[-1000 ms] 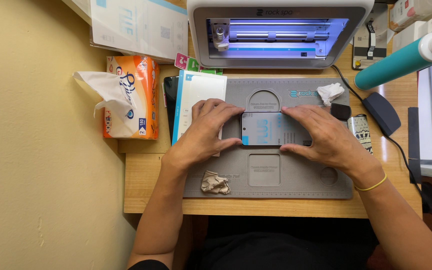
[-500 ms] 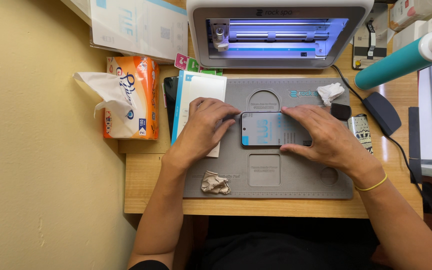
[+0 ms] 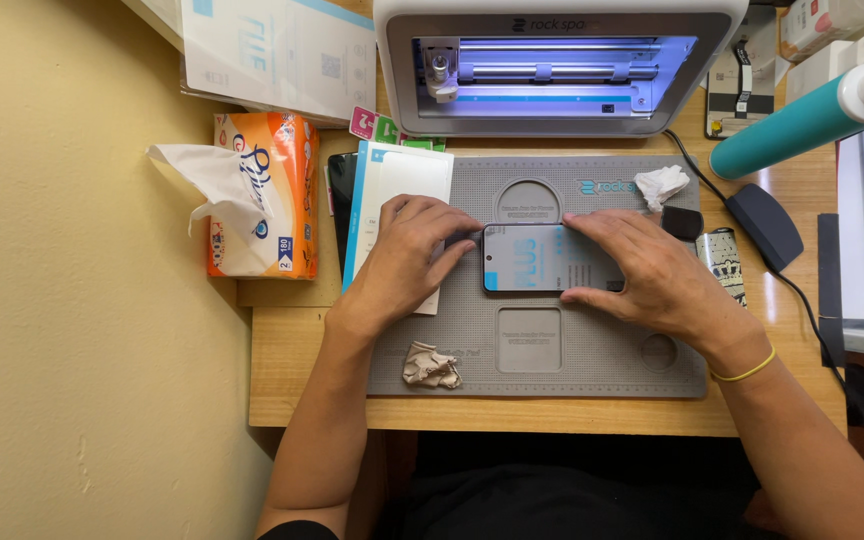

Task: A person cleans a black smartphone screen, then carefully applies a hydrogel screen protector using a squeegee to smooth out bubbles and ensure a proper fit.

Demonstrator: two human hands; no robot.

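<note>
A: Where's the smartphone (image 3: pixel 542 257)?

B: Flat on the grey work mat (image 3: pixel 592 345), mid-counter (image 3: pixel 302 400), lying sideways with a clear film over its screen. Film-cutting machine (image 3: pixel 552 65) sits behind it.

A: Hands?

B: Left hand (image 3: pixel 407 260) is spread palm down, fingertips touching the phone's left end. Right hand (image 3: pixel 652 270) lies over the right end, thumb on the near edge, fingers flat on the top edge. Neither is lifting it; both brace it against the mat.

A: How to do this well, in your view?

B: Keep the phone pinned so it can't skid. Check the film's edges sit square to the screen all round, camera hole lined up. Press from the middle outward, light and even, so air goes to the edges. Keep fingertips off any exposed adhesive.

A: Clutter risk?

B: Crumpled wipe (image 3: pixel 430 365) near the left wrist, white wad (image 3: pixel 662 185) behind the right hand. Lint sources, I'd judge. Tissue pack (image 3: pixel 257 195) sits well apart.
</note>
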